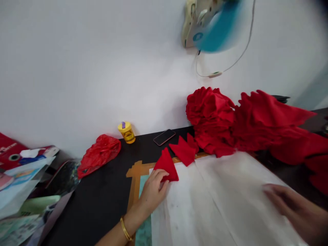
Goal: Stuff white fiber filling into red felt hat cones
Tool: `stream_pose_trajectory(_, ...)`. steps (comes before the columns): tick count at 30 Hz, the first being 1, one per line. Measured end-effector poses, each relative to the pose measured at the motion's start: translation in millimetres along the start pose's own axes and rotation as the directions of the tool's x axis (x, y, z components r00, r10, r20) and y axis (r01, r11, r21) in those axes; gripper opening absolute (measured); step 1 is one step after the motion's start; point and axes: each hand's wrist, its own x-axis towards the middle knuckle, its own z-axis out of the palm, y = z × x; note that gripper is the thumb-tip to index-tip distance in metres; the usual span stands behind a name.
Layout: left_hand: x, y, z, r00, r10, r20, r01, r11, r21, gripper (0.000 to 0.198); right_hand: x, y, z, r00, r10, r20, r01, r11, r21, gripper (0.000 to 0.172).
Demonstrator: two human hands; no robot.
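My left hand (154, 186), with a gold bangle at the wrist, is closed on the edge of a red triangular fabric piece (167, 165). That piece lies over the upper left edge of a white sheet (184, 205). Just beyond it, more red pointed fabric pieces (183, 150) rest near the sheet's far edge. On the right, my right hand (292, 205) is smeared by motion above the sheet; whether its fingers hold anything cannot be made out. Large heaps of ruffled red fabric (212, 119) stand at the back right.
Against the wall are a red plastic bag (99, 154), a yellow-lidded jar (127, 132) and a phone (164, 137) on the black table (102, 198). A blurred blue-bladed fan (217, 30) with a hanging cord is above. Papers and packets (23, 191) crowd the left.
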Motion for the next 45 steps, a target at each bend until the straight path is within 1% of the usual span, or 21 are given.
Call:
stream_pose_trajectory(2,2,9,8.0,0.992,0.073,0.098,-0.070,0.997,-0.041,0.026,-19,-36,16,0.991,0.020,0.135,-0.021,1.000,0.007,0.034)
stream_pose_trajectory(4,5,24,19.6,0.962,0.190,0.195,-0.176,0.981,-0.087,0.030,-28,-66,29,0.985,0.044,0.169,-0.054,0.997,0.057,0.038)
stream_pose_trajectory(6,12,39,33.9,0.924,0.298,0.238,-0.270,0.952,-0.146,0.034,-30,-81,38,0.978,0.081,0.191,-0.101,0.990,0.098,0.039)
stream_pose_trajectory(9,28,54,60.5,0.881,0.393,0.262,-0.336,0.911,-0.238,0.043,-31,-76,42,0.973,0.125,0.194,-0.154,0.978,0.141,0.040)
stream_pose_trajectory(13,54,65,101.1,0.839,0.414,0.354,-0.343,0.906,-0.248,0.057,-40,-56,38,0.976,0.144,0.166,-0.181,0.955,0.235,0.049)
stream_pose_trajectory(15,64,69,119.7,0.812,0.435,0.389,-0.362,0.899,-0.248,0.059,-48,-51,35,0.981,0.136,0.135,-0.164,0.961,0.221,0.053)
stream_pose_trajectory(17,71,73,136.0,0.783,0.459,0.420,-0.386,0.888,-0.250,0.059,-55,-49,34,0.987,0.126,0.101,-0.138,0.983,0.125,0.053)
stream_pose_trajectory(19,74,76,149.7,0.755,0.473,0.455,-0.410,0.881,-0.236,0.058,-62,-50,35,0.992,0.111,0.059,-0.110,0.994,-0.022,0.051)
stream_pose_trajectory(21,75,77,160.8,0.734,0.473,0.487,-0.433,0.879,-0.200,0.055,-65,-50,39,0.997,0.065,0.046,-0.057,0.986,-0.154,0.041)
stream_pose_trajectory(23,75,77,169.0,0.722,0.464,0.513,-0.451,0.878,-0.159,0.047,-65,-51,43,0.999,0.005,0.054,0.007,0.974,-0.225,0.025)
stream_pose_trajectory(25,75,77,173.9,0.714,0.449,0.538,-0.460,0.879,-0.123,0.034,-62,-54,44,0.997,-0.038,0.069,0.053,0.975,-0.216,0.017)
stream_pose_trajectory(27,75,79,175.6,0.706,0.430,0.562,-0.465,0.881,-0.090,0.025,-58,-58,42,0.997,-0.025,0.078,0.038,0.987,-0.158,0.018)
stream_pose_trajectory(29,74,82,175.0,0.703,0.406,0.584,-0.468,0.882,-0.049,0.020,-55,-62,35,0.995,0.027,0.097,-0.021,0.997,-0.069,0.018)
stream_pose_trajectory(31,72,85,173.9,0.706,0.379,0.598,-0.469,0.883,-0.007,0.017,-53,-61,24,0.986,0.112,0.123,-0.117,0.992,0.036,0.019)
stream_pose_trajectory(35,70,87,174.9,0.723,0.331,0.607,-0.455,0.889,0.057,0.015,-53,-46,-6,0.956,0.258,0.138,-0.283,0.935,0.213,0.030)
stream_pose_trajectory(37,70,87,177.1,0.736,0.310,0.602,-0.441,0.894,0.079,0.017,-54,-36,-23,0.950,0.305,0.075,-0.313,0.911,0.267,0.034)
stream_pose_trajectory(39,70,87,179.1,0.749,0.296,0.593,-0.428,0.899,0.092,0.021,-56,-29,-39,0.931,0.361,-0.051,-0.327,0.887,0.326,0.037)
stream_pose_trajectory(41,70,88,179.0,0.756,0.296,0.584,-0.423,0.902,0.090,0.026,-59,-27,-55,0.882,0.437,-0.179,-0.343,0.853,0.394,0.040)
stream_pose_trajectory(42,69,90,177.4,0.756,0.303,0.580,-0.424,0.902,0.081,0.030,-61,-28,-62,0.852,0.476,-0.217,-0.354,0.830,0.430,0.041)
stream_pose_trajectory(44,65,94,169.5,0.749,0.326,0.577,-0.430,0.902,0.048,0.044,-66,-31,-72,0.812,0.538,-0.227,-0.385,0.785,0.485,0.043)
stream_pose_trajectory(45,62,96,162.7,0.743,0.341,0.575,-0.432,0.902,0.023,0.053,-69,-33,-75,0.803,0.556,-0.215,-0.401,0.771,0.494,0.043)
